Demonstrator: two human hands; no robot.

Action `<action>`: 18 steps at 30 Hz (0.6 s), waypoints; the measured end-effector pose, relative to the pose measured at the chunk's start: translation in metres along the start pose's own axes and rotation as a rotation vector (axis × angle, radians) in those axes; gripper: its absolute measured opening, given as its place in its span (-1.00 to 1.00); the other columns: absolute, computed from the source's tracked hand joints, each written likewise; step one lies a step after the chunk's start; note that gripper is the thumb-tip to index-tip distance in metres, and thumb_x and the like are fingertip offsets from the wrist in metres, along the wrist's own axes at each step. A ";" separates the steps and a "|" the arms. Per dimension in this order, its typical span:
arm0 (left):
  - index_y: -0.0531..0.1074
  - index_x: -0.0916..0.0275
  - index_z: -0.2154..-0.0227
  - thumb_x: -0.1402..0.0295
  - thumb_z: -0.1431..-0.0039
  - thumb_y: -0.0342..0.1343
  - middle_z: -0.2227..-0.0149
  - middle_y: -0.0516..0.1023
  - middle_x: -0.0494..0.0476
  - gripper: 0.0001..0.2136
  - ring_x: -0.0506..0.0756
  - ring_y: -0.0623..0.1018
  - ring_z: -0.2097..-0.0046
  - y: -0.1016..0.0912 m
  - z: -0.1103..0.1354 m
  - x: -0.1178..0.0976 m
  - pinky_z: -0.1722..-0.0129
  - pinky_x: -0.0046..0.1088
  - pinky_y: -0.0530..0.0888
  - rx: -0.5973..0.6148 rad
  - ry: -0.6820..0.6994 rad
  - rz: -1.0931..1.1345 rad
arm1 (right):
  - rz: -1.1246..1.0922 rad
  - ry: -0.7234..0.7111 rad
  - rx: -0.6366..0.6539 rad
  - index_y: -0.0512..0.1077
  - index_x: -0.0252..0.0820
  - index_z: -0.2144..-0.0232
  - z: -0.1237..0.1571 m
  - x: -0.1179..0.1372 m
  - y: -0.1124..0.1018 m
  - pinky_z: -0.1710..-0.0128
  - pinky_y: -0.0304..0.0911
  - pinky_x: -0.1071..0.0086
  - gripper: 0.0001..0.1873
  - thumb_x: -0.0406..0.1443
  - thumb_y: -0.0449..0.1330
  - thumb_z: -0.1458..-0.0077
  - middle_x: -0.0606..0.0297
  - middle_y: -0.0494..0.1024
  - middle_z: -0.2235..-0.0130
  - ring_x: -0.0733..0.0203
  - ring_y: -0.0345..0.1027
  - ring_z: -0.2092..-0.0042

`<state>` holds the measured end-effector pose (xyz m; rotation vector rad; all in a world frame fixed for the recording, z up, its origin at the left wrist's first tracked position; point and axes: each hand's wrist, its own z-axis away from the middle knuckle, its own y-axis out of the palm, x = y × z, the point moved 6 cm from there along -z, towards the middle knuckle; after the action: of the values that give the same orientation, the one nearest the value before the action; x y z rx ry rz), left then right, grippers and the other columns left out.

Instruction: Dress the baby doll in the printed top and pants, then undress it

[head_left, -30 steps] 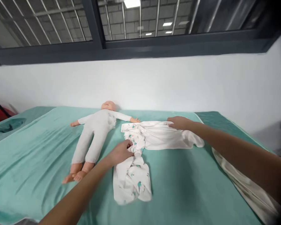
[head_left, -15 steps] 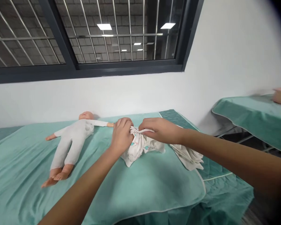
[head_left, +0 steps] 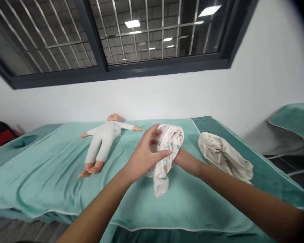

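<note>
A white printed baby garment (head_left: pixel 167 148) hangs bunched above the teal bed cover (head_left: pixel 53 175). My right hand (head_left: pixel 184 161) grips it from below, mostly hidden behind the cloth. My left hand (head_left: pixel 145 155) is in front of the garment with fingers partly spread, thumb and fingertips touching the fabric. A baby doll (head_left: pixel 102 141) in a pale suit lies on its back to the left, head toward the wall.
A crumpled cream cloth (head_left: pixel 224 155) lies on the bed's right side. A second teal-covered table (head_left: pixel 294 118) stands at far right. The white wall and barred window are behind the bed. A red and dark object (head_left: pixel 0 138) sits at far left.
The printed garment, spread flat a second ago, was gathered by both hands and is now lifted off the bed. The cream cloth stays on the bed at the right.
</note>
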<state>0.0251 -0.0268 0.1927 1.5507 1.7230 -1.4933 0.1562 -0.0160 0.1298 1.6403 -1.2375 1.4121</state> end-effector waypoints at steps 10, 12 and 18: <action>0.22 0.10 -0.19 0.45 -0.09 0.19 -0.15 0.37 0.18 -0.42 0.19 0.37 -0.21 -0.103 0.148 0.101 -0.21 -0.16 0.34 -0.337 -0.128 -0.536 | -0.225 0.088 0.679 0.47 -0.18 -0.08 -0.033 -0.028 0.161 -0.13 0.28 0.11 -0.51 -0.30 0.23 -0.06 0.19 0.55 -0.05 0.03 0.43 -0.06; 0.26 0.13 -0.16 0.44 -0.15 0.11 -0.13 0.39 0.20 -0.51 0.19 0.42 -0.16 -0.133 0.200 0.122 -0.16 -0.18 0.37 -0.395 -0.203 -0.642 | -0.027 0.039 0.760 0.36 -0.10 -0.19 -0.025 -0.038 0.167 -0.16 0.27 0.13 -0.48 -0.29 0.14 -0.16 0.19 0.44 -0.18 0.06 0.33 -0.17; 0.25 0.20 -0.21 0.33 -0.18 0.03 -0.14 0.38 0.25 -0.50 0.26 0.38 -0.17 -0.240 0.386 0.164 -0.16 -0.17 0.35 -0.765 -0.797 -1.055 | 0.642 -0.107 0.351 0.32 -0.03 -0.21 -0.002 -0.116 0.077 -0.32 0.08 -0.04 -0.52 -0.14 0.02 -0.29 0.22 0.26 -0.31 0.00 0.12 -0.32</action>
<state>-0.3742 -0.2399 0.0240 -0.4050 2.1853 -1.2288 0.0855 -0.0130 0.0097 1.6259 -1.7593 2.0419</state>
